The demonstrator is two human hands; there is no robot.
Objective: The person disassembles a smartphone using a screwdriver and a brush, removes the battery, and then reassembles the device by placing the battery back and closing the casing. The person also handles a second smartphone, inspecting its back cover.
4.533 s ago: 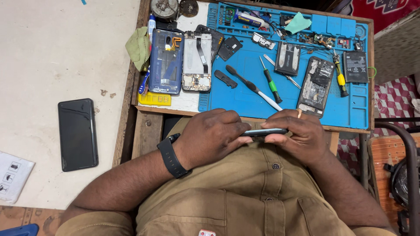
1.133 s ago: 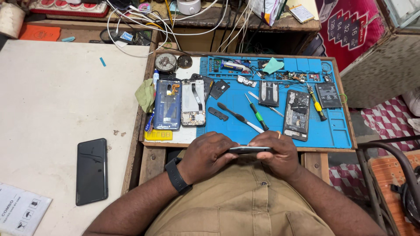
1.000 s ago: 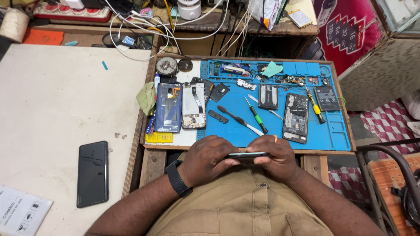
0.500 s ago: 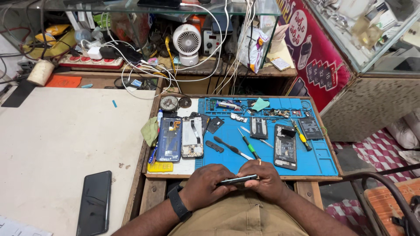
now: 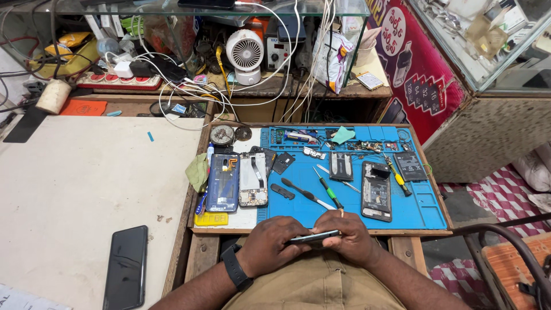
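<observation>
A thin dark phone (image 5: 314, 236) lies edge-on between both my hands, held over my lap just in front of the work tray. My left hand (image 5: 274, 245), with a black wrist band, grips its left end. My right hand (image 5: 348, 235) grips the right end, fingers curled over the top edge. Just beyond the hands lies the blue repair mat (image 5: 425, 215) with an opened phone frame (image 5: 376, 198), a green-handled screwdriver (image 5: 328, 189) and a black pry tool (image 5: 301, 191).
Left of the mat sit a blue phone back (image 5: 222, 182) and an opened phone body (image 5: 253, 179). A black phone (image 5: 125, 267) rests on the white table (image 5: 80, 178). Cables, a small white fan (image 5: 245, 53) and a power strip (image 5: 120, 81) crowd the back shelf.
The view has tilted up and pulled back, bringing the back shelf, fan and cables into sight. Both hands keep holding the phone in the same place over my lap.
</observation>
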